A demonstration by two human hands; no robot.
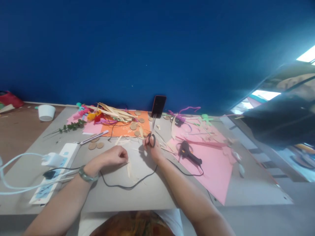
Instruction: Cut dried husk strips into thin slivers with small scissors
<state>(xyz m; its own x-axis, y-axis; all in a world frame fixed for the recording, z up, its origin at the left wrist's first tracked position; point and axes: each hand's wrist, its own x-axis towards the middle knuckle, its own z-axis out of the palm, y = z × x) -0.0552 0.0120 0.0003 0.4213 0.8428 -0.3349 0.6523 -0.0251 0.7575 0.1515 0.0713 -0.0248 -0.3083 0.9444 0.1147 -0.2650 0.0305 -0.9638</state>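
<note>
My right hand (154,152) is closed around the black handles of a pair of scissors (153,126), whose blades point up and away from me. Level with it, to the left, my left hand (115,156) is curled with thumb and fingers together. What it holds, if anything, is too small to make out. A pale dried husk strip (129,168) lies at its fingertips; I cannot tell whether they grip it. Several round wooden discs (99,145) rest beyond the left hand. Pale scraps (123,140) are scattered between the hands and the orange sheet (118,130).
A black glue gun (188,153) lies on pink paper (214,177) at right, its cord crossing before me. A power strip (52,178) with plugs stands at left, near a utility knife (94,137). A phone (158,106) leans on the blue wall. A white cup (46,112) stands far left.
</note>
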